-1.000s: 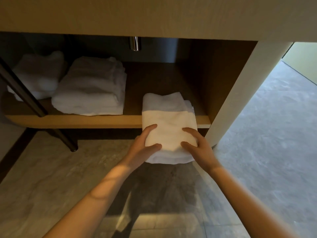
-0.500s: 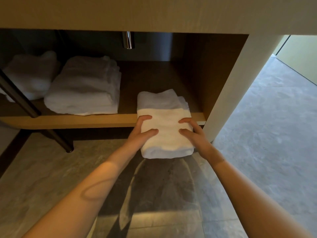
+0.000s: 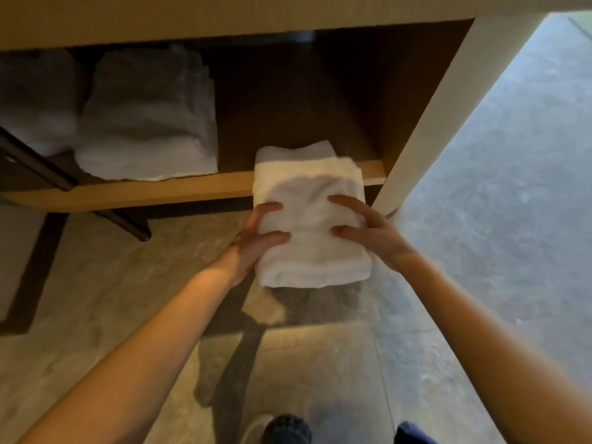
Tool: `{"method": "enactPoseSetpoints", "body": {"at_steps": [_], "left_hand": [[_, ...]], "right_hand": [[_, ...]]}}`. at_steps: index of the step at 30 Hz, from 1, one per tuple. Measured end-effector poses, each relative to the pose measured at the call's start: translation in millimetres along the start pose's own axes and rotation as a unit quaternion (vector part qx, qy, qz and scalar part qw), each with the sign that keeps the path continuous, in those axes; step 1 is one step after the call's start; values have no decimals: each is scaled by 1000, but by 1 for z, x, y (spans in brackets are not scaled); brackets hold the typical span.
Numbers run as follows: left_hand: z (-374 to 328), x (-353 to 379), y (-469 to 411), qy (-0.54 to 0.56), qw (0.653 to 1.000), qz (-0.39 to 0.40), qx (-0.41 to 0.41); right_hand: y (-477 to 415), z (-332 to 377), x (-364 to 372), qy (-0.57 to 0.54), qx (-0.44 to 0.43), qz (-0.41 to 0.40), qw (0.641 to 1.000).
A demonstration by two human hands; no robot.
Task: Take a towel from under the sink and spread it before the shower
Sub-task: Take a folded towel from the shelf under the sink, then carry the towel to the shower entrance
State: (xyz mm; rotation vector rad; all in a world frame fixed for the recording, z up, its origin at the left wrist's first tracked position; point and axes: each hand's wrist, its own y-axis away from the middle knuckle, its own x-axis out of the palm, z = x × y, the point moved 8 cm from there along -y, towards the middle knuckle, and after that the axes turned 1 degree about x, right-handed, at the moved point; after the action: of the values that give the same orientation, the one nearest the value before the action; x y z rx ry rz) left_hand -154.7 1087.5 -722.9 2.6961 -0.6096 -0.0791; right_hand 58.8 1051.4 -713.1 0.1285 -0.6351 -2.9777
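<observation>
A folded white towel (image 3: 312, 216) is held in both hands in front of the wooden shelf (image 3: 160, 190) under the sink. My left hand (image 3: 256, 241) grips its left side, thumb on top and fingers below. My right hand (image 3: 368, 232) grips its right side the same way. The towel's far end still overlaps the shelf's front edge; most of it hangs out over the floor.
A larger stack of folded white towels (image 3: 147, 123) and another pile (image 3: 35, 100) lie on the shelf to the left. A dark slanted leg (image 3: 64, 184) crosses at left. The vanity's pale side panel (image 3: 432, 123) stands right, with stone floor (image 3: 496, 203) beyond. My shoes (image 3: 285, 427) show below.
Both hands have drawn the towel farther out from the shelf toward me. The view has tilted downward, so the shoes now show.
</observation>
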Motion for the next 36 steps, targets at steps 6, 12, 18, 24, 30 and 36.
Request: {"method": "enactPoseSetpoints", "body": {"at_steps": [6,12,18,24,30,36], "left_hand": [[-36,8,78,-35,996,-48,-70],[-130,34,184,4,995,-5,-101],[-252,59,308,29,993,-5,-114],[-386,81,412,-7,996,-34,-81],[-539,111,473,-1,999,-15,28],[-660,128,505,-48,986,-42,156]], "right_hand": [[79,29,16,7,56,-54,997],[190,108,34,-4,114,-64,991],[319,229,41,-17,87,-60,994],[432,365,35,-22,31,-60,997],[516,509,7,-33,-81,-90,992],[560,618,-22,-11,-200,-136,970]]}}
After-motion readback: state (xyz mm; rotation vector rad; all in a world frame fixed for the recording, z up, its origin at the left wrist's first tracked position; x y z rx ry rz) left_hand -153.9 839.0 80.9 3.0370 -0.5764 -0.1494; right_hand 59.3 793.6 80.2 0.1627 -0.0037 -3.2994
